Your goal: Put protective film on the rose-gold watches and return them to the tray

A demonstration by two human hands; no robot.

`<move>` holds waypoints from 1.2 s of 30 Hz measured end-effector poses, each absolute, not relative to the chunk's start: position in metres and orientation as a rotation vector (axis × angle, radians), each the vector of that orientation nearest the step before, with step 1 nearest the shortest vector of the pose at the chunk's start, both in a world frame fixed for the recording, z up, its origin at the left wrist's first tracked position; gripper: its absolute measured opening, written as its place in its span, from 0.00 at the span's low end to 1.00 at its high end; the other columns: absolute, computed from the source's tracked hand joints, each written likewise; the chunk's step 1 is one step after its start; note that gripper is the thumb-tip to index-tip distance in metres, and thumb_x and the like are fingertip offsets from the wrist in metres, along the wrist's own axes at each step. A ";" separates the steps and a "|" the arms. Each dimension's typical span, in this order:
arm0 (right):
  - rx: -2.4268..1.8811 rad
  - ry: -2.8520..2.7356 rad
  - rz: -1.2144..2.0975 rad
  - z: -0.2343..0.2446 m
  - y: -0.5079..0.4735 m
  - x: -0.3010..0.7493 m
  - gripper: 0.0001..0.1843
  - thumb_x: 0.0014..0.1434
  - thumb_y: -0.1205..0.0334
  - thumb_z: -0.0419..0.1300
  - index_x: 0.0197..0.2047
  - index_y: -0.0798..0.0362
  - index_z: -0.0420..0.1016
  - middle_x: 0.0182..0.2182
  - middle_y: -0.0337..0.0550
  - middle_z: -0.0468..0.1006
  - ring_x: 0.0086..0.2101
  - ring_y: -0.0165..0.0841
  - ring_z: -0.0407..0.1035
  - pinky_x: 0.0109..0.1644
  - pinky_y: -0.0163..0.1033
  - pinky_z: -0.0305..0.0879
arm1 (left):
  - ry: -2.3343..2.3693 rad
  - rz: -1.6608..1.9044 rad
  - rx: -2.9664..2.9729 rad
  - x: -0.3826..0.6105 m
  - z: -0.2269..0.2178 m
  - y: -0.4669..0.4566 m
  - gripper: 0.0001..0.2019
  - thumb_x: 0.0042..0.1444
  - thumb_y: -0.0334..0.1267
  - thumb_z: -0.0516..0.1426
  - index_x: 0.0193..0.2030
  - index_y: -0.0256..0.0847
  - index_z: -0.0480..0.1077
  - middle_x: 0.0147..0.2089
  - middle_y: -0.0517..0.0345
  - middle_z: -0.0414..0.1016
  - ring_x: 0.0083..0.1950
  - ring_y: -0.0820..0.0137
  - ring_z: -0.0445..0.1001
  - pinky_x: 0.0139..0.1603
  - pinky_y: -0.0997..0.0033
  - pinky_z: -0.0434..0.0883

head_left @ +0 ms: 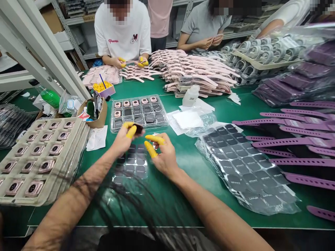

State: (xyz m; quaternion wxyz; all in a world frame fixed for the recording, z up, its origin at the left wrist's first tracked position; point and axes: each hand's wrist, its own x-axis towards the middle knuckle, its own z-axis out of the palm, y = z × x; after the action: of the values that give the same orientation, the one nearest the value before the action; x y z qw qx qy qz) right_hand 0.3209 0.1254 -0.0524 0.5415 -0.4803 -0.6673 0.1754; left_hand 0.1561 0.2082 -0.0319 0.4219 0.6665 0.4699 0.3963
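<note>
Two hands: left hand pinches a dark square pad between yellow finger cots; right hand spread, holding nothing.
Pad's place: just above a clear sheet of matching dark squares on the green desk.
Step in hand: one pad held clear of that sheet.
Writing: print on the squares too small to read; pink script on a co-worker's shirt unclear.

Strip of green mat between the right hand and the bagged black film sheets: open passage, bare mat showing. Straight ahead of the left hand, a transparent blister tray of dark pads in the way. Farther left, past a narrower gap, stacked pulp trays of watch cases.
</note>
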 end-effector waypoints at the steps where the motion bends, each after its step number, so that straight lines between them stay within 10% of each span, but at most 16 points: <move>1: -1.121 -1.586 0.414 -0.051 0.127 0.323 0.13 0.65 0.59 0.58 0.53 0.43 0.73 0.37 0.42 0.72 0.35 0.34 0.69 0.37 0.43 0.70 | 1.014 0.977 1.428 0.155 -0.035 0.188 0.15 0.66 0.49 0.53 0.49 0.38 0.66 0.49 0.49 0.77 0.46 0.66 0.79 0.51 0.61 0.75; 12: -1.284 -1.456 0.748 -0.060 0.123 0.316 0.12 0.59 0.56 0.63 0.47 0.44 0.73 0.32 0.37 0.76 0.33 0.34 0.72 0.41 0.45 0.74 | 0.846 0.903 0.766 0.154 -0.035 0.148 0.22 0.45 0.42 0.73 0.40 0.37 0.68 0.43 0.57 0.78 0.44 0.69 0.79 0.54 0.61 0.77; 19: -1.264 -1.472 1.442 -0.032 0.137 0.366 0.25 0.50 0.47 0.71 0.48 0.45 0.68 0.23 0.28 0.68 0.18 0.26 0.58 0.21 0.34 0.56 | 0.880 0.920 0.661 0.148 -0.037 0.152 0.27 0.44 0.46 0.73 0.45 0.41 0.66 0.35 0.62 0.75 0.30 0.76 0.75 0.33 0.74 0.74; 27: -1.719 -1.792 0.381 -0.058 0.157 0.385 0.14 0.57 0.54 0.66 0.45 0.49 0.78 0.39 0.45 0.76 0.33 0.34 0.67 0.34 0.41 0.63 | 1.012 0.828 0.968 0.142 -0.043 0.161 0.33 0.34 0.33 0.75 0.49 0.39 0.71 0.40 0.56 0.78 0.36 0.71 0.78 0.40 0.70 0.75; 31: -1.583 -1.922 0.359 -0.065 0.156 0.372 0.06 0.61 0.62 0.61 0.35 0.50 0.80 0.31 0.43 0.76 0.30 0.33 0.66 0.32 0.40 0.61 | 1.035 0.780 1.030 0.141 -0.051 0.159 0.33 0.36 0.32 0.74 0.52 0.37 0.73 0.35 0.56 0.79 0.33 0.71 0.77 0.36 0.72 0.74; 36: -1.193 -1.883 0.387 -0.057 0.141 0.337 0.11 0.62 0.59 0.63 0.48 0.46 0.77 0.32 0.41 0.77 0.31 0.33 0.68 0.34 0.40 0.67 | 1.040 0.749 1.185 0.141 -0.058 0.158 0.28 0.38 0.32 0.72 0.49 0.38 0.75 0.31 0.57 0.79 0.32 0.68 0.78 0.34 0.72 0.74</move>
State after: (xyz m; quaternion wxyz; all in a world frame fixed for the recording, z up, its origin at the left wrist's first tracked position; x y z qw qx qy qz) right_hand 0.3367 0.1407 -0.0571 0.4257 -0.4772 -0.7530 0.1549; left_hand 0.1406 0.1576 -0.0581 0.6429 0.5200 0.4563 0.3287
